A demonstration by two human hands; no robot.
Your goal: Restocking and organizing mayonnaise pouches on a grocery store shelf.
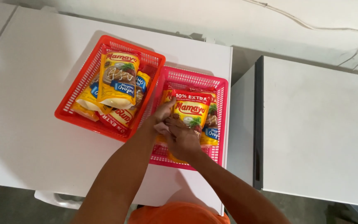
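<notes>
Head view: both hands (175, 130) pinch the yellow pouch (191, 112), upright, top pointing away.

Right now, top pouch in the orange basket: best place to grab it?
Take the yellow pouch by its wide white bottom edge, the end nearest the person, coming from above. It lies flat on top of the pile in the orange basket, nothing covering it, so that edge is likely free to pinch.

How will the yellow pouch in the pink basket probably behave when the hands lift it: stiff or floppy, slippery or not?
The yellow pouch looks soft-sided and filled, so it would probably sag and bend rather than stay stiff. Its glossy film may be somewhat slippery, which fits both the left hand and right hand gripping it. It leans on other pouches in the pink basket, so it likely will not stand alone.
</notes>
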